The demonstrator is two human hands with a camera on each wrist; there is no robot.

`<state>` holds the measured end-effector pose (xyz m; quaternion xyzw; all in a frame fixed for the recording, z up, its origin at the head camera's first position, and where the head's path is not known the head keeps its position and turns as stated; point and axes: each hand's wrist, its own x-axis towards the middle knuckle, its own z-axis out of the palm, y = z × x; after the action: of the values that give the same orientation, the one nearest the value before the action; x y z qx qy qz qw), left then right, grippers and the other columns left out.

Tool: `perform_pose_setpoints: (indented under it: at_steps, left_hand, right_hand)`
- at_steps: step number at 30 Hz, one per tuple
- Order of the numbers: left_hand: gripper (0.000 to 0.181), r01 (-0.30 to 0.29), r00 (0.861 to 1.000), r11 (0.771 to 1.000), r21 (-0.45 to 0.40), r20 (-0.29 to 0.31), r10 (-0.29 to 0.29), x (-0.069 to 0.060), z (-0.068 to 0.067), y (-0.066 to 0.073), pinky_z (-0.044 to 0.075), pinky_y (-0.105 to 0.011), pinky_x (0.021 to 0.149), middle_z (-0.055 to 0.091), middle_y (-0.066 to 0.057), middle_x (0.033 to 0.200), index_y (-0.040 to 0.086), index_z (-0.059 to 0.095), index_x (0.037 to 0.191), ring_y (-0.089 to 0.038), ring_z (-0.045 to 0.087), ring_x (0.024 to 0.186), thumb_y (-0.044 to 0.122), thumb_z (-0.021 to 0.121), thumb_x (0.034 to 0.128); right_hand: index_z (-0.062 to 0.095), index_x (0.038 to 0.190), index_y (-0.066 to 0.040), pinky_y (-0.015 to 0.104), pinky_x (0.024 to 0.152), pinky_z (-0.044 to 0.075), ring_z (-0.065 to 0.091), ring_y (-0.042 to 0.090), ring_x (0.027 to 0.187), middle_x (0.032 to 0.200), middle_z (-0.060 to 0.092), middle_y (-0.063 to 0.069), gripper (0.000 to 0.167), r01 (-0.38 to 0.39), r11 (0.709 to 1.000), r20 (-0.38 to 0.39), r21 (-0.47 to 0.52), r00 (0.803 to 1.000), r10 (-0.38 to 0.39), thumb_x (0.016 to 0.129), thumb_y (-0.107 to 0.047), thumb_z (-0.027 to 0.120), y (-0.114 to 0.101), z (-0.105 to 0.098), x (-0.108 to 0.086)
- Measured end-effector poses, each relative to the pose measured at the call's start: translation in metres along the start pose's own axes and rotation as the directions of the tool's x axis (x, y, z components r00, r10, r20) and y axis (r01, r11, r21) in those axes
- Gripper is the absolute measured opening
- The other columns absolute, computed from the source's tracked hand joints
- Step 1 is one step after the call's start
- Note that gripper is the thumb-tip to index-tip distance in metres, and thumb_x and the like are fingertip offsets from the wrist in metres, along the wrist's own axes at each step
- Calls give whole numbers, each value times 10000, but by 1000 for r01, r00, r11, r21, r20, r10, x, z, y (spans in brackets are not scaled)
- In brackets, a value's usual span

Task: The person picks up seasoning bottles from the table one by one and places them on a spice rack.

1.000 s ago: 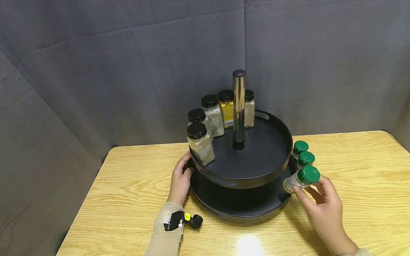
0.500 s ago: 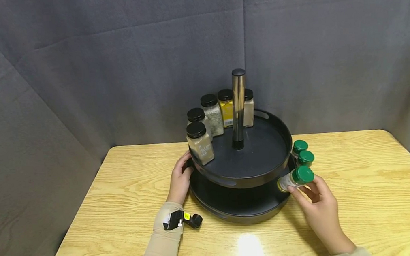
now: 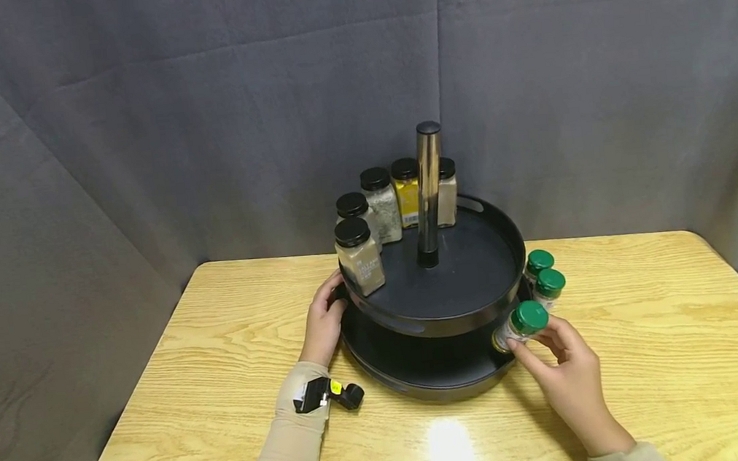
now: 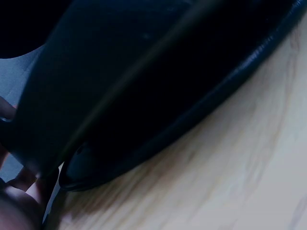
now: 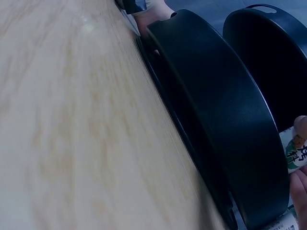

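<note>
A black two-tier round spice rack (image 3: 452,274) with a shiny central post stands on the table. My right hand (image 3: 573,381) pinches a green-capped spice bottle (image 3: 508,332) between thumb and fingers; it tilts over the right front of the lower tier (image 3: 449,392). In the right wrist view the bottle's label (image 5: 296,152) shows beside the fingers. My left hand (image 3: 321,330) grips the rack's left side, its fingertips partly hidden behind it. The left wrist view has the thumb (image 4: 19,206) at the dark rim. Two more green-capped bottles (image 3: 549,284) stand at the lower tier's right side.
Several black-lidded square jars (image 3: 361,260) stand along the upper tier's left and back edge. A yellow one (image 3: 407,194) is among them. The wooden table (image 3: 222,360) backs onto a grey curtain (image 3: 254,123). A small black device (image 3: 327,395) is strapped to the left sleeve.
My right hand has moved left with the spice bottle, bringing it further over the lower tier. The left hand keeps its place on the rack.
</note>
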<state>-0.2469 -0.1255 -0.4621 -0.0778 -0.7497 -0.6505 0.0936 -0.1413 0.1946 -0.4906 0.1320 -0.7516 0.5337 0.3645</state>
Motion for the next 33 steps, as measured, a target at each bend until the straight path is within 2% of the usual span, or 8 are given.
perform_pose_setpoints:
  at_steps: [5,11,23,33]
  left_hand:
    - [436,7,1000,1000,1,9,-7,0,0,1,234,-466,1220,439,-234,1532,-111,537,1377,-364,344,1464,-107,464,947]
    - [438,9,1000,1000,-2,16,-9,1,-1,1,237,-461,1219,440,-234,1530,-109,534,1382,-363,347,1462,-106,466,949]
    - [445,7,1000,1000,-6,15,-7,1,0,0,240,-465,1218,434,-233,1535,-106,527,1391,-361,343,1464,-104,469,950]
    - [449,-4,1000,1000,-3,8,4,0,0,1,250,-472,1213,444,-254,1518,-125,525,1380,-382,359,1450,-128,455,935]
  right_hand:
    - [643,1068,131,92,891,483,608,-93,994,1060,628,-155,503,32,996,23,-87,999,-30,612,298,774,-12,2,3]
    - [678,1105,41,69,892,457,579,-93,1008,1066,618,-131,488,-8,982,42,-190,999,16,661,166,842,-4,1,2]
    - [623,1210,49,44,894,402,506,-124,1022,1058,656,127,573,18,960,118,-281,993,16,687,92,853,-2,-1,3]
    - [629,1220,14,61,899,404,552,-12,1002,1087,653,103,556,40,949,144,-312,990,5,712,50,853,-4,0,2]
